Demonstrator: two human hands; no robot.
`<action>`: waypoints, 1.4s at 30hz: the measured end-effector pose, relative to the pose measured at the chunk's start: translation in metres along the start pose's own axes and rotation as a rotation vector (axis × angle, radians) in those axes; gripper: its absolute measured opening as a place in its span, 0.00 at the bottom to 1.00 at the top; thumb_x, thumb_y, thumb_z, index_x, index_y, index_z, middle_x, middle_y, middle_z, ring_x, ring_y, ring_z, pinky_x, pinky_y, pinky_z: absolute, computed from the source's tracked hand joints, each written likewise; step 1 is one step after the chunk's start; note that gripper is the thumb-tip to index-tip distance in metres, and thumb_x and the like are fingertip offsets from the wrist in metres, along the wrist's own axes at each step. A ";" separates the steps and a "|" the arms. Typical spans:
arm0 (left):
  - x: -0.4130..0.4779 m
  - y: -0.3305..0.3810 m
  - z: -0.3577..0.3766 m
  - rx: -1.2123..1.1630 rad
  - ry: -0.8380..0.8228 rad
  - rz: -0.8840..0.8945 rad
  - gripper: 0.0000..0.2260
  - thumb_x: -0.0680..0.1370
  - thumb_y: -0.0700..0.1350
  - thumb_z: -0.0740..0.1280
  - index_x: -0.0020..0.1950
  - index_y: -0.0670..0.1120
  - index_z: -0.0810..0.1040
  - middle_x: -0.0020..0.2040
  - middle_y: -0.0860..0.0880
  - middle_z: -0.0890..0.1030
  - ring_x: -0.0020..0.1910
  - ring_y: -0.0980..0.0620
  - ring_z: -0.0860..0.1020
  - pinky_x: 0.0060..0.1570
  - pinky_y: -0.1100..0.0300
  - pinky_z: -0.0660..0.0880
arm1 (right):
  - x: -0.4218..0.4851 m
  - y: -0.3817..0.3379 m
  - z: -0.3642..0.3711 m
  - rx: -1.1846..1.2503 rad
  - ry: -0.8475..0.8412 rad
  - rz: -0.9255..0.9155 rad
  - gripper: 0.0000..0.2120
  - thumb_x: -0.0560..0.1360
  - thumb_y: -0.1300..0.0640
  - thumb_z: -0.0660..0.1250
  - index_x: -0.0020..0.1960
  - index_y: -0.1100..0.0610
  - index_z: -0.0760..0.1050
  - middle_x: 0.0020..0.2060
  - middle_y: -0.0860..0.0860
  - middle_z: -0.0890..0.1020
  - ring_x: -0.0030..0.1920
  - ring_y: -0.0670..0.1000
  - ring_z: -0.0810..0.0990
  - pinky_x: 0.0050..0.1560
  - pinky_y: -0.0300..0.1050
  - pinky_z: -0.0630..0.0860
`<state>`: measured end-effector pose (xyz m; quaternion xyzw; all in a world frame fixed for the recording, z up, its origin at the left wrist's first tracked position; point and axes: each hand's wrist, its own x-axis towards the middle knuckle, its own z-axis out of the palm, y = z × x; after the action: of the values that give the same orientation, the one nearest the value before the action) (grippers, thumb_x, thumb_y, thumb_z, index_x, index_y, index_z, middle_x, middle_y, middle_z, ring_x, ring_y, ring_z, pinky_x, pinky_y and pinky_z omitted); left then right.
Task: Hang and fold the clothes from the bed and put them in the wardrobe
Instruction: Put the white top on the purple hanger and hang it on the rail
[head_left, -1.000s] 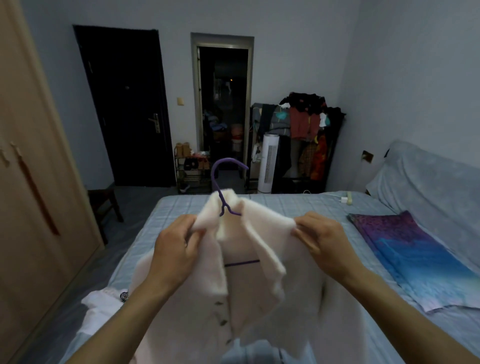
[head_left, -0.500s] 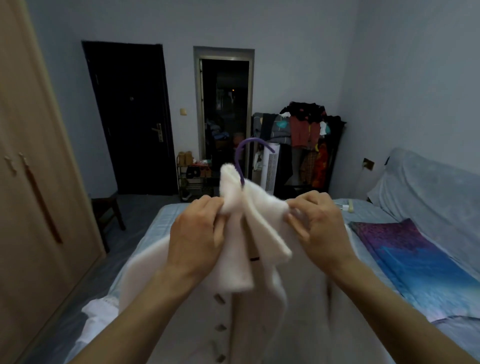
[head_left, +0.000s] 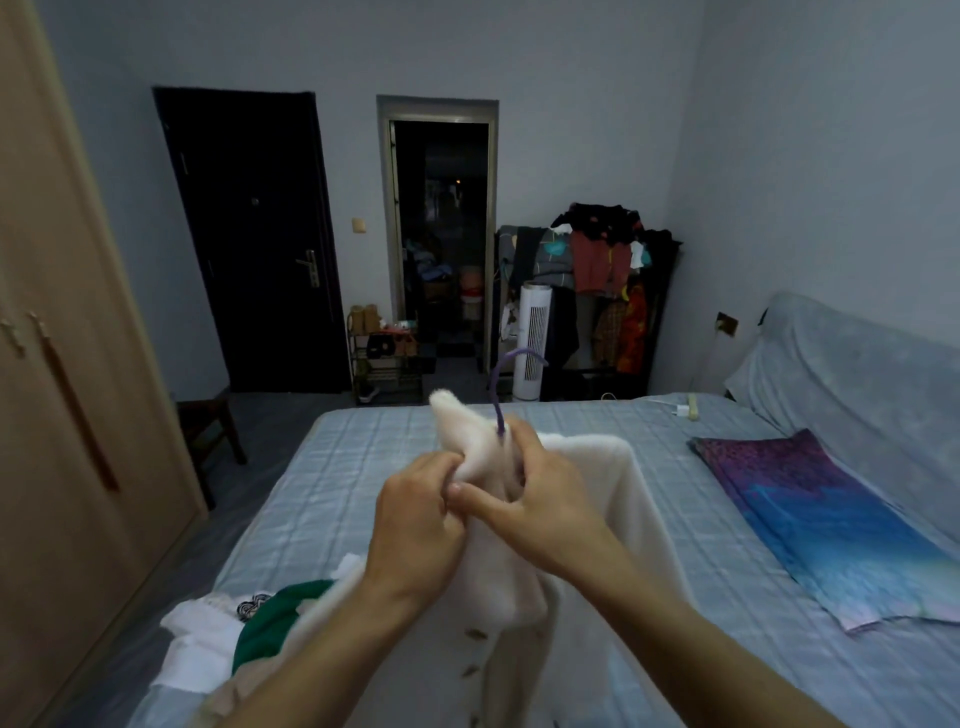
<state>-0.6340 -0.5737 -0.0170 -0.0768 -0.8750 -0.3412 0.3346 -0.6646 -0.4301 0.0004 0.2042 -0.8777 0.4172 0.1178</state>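
A: Where was the white coat (head_left: 587, 499) seen?
B: It was held up above the bed (head_left: 363, 467) by its collar, and the purple hanger hook (head_left: 506, 364) was seen poking out above the fabric.
A: How were the 2 hands set?
B: The left hand (head_left: 415, 525) was curled tight, with the collar pinched in its fingers. The right hand (head_left: 545, 499) was closed round the fabric just below the hook, its thumb laid against the left hand.
A: And elsewhere?
B: A pile of clothes (head_left: 270, 618) was seen at the bed's near left corner, and a blue and purple cloth (head_left: 831, 519) was spread at the right. The wardrobe (head_left: 62, 415) doors were closed.
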 end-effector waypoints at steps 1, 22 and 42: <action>-0.005 0.001 0.004 -0.035 -0.004 -0.016 0.05 0.70 0.34 0.66 0.41 0.43 0.79 0.37 0.50 0.79 0.35 0.51 0.76 0.36 0.56 0.71 | -0.002 0.002 0.004 0.043 0.020 0.026 0.33 0.63 0.34 0.73 0.63 0.46 0.68 0.47 0.47 0.81 0.48 0.48 0.79 0.44 0.41 0.75; -0.028 -0.040 -0.046 0.170 -0.049 0.370 0.24 0.71 0.56 0.73 0.63 0.47 0.76 0.58 0.52 0.78 0.57 0.52 0.75 0.58 0.61 0.71 | -0.034 0.038 0.030 0.231 0.132 -0.124 0.19 0.68 0.70 0.68 0.54 0.52 0.73 0.45 0.40 0.78 0.45 0.40 0.78 0.42 0.28 0.73; -0.010 -0.047 0.019 0.277 -0.064 0.540 0.09 0.74 0.48 0.66 0.39 0.44 0.77 0.35 0.48 0.76 0.31 0.46 0.74 0.27 0.54 0.70 | -0.046 0.079 0.002 -0.027 0.196 -0.217 0.19 0.68 0.57 0.70 0.59 0.52 0.74 0.51 0.42 0.77 0.51 0.41 0.77 0.52 0.30 0.69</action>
<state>-0.6538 -0.5959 -0.0595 -0.2708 -0.8713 -0.1149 0.3929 -0.6602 -0.3748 -0.0720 0.2545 -0.8402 0.4083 0.2503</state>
